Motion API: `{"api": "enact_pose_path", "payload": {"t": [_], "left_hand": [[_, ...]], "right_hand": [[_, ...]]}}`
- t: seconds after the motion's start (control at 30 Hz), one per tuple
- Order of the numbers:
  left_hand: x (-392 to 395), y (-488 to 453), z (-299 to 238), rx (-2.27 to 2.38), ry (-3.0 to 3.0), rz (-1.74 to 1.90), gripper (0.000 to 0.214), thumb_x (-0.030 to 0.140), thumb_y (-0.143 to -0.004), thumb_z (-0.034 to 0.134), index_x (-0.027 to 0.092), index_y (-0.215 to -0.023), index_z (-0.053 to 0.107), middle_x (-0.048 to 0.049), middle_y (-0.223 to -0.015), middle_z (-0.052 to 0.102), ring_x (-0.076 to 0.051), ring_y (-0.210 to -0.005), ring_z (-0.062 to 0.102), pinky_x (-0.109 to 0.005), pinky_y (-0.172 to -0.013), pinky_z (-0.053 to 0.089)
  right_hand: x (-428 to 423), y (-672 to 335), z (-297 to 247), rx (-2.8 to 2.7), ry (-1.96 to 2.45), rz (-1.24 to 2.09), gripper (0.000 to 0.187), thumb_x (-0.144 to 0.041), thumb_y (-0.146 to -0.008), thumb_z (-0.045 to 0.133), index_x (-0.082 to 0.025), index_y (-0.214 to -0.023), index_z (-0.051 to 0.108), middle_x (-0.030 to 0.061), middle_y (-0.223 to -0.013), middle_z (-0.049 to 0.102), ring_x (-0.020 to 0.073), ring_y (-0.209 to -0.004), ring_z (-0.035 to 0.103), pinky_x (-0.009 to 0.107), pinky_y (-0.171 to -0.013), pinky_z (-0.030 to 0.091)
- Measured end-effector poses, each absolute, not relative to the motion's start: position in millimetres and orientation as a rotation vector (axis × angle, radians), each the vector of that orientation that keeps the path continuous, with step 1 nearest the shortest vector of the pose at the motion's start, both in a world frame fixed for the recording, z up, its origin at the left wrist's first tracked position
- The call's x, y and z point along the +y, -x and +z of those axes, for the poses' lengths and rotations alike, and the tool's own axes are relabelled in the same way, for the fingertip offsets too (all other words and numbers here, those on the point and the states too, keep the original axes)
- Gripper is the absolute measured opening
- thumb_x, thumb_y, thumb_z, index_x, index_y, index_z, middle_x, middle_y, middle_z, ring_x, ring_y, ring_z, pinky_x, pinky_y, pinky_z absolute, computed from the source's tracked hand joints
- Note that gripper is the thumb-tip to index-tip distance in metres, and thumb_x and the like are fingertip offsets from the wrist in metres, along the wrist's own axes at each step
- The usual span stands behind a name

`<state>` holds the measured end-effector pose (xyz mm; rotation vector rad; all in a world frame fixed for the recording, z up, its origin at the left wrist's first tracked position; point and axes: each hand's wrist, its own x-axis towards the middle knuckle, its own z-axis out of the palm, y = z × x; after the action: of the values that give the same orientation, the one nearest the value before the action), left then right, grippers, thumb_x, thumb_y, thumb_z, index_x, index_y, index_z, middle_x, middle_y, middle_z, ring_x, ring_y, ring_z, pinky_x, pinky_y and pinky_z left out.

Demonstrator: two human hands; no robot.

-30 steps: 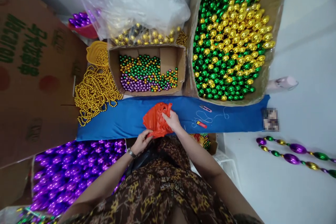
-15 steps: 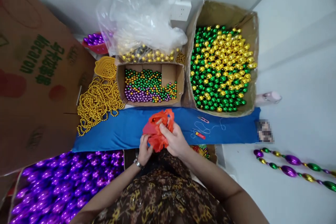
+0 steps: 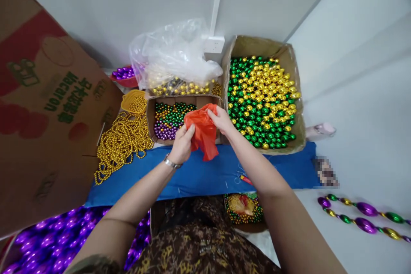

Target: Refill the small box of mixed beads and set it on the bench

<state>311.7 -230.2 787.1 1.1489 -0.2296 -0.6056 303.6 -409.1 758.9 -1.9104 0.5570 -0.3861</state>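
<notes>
Both my hands hold an orange plastic bag (image 3: 204, 133) up above the blue cloth (image 3: 205, 175). My left hand (image 3: 181, 144) pinches its left edge, fingers closed, a watch on the wrist. My right hand (image 3: 221, 120) grips the bag's top right edge. The bag hangs in front of a small cardboard box (image 3: 167, 120) of green, gold and purple beads.
A large box (image 3: 261, 94) of green and gold balls stands at right. Gold bead strands (image 3: 123, 141) lie at left, a clear plastic bag (image 3: 173, 58) over gold balls behind. Purple balls (image 3: 61, 239) fill a bin at lower left. A bead necklace (image 3: 362, 216) lies at right.
Both hands have lifted the orange bag off the blue cloth and moved it forward over the small bead box. The camera has tilted upward.
</notes>
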Motion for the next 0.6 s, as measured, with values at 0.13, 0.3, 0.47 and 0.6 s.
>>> {"api": "enact_pose_path", "payload": {"t": [0.13,0.3,0.47,0.6], "left_hand": [[-272,-353,800,-0.201,-1.030,-0.655,0.039,0.048,-0.073,0.076,0.016,-0.086,0.059,-0.0013,-0.074,0.064,-0.016,-0.072,0.065,-0.029,-0.073,0.053],[-309,-402,802,-0.082,-1.032,-0.648,0.025,0.032,-0.079,0.072,0.014,-0.082,0.054,0.0021,-0.068,0.060,-0.010,-0.056,0.057,-0.026,-0.067,0.050],[-337,-427,803,-0.043,-1.056,-0.702,0.021,0.025,-0.083,0.066,0.016,-0.077,0.049,0.0044,-0.065,0.053,-0.009,-0.053,0.053,-0.029,-0.070,0.050],[-353,-443,808,-0.026,-1.081,-0.702,0.016,0.018,-0.088,0.058,0.016,-0.077,0.047,0.0053,-0.068,0.049,-0.009,-0.056,0.053,-0.029,-0.073,0.049]], "right_hand": [[-426,-313,747,0.646,2.140,-0.218,0.036,-0.050,-0.090,0.052,-0.018,-0.090,0.068,0.0075,-0.088,0.071,0.0207,-0.089,0.065,0.033,-0.084,0.050],[-432,-297,745,0.597,2.085,-0.270,0.050,-0.053,-0.094,0.045,-0.020,-0.127,0.061,0.0104,-0.114,0.069,0.0205,-0.098,0.067,0.038,-0.092,0.049],[-420,-275,737,0.424,2.116,-0.264,0.078,-0.057,-0.081,0.063,-0.021,-0.147,0.042,0.0140,-0.131,0.060,0.0259,-0.117,0.060,0.044,-0.102,0.045],[-419,-277,734,0.560,2.274,-0.293,0.072,-0.048,-0.082,0.064,-0.019,-0.145,0.044,0.0166,-0.127,0.061,0.0296,-0.114,0.059,0.045,-0.098,0.045]]}}
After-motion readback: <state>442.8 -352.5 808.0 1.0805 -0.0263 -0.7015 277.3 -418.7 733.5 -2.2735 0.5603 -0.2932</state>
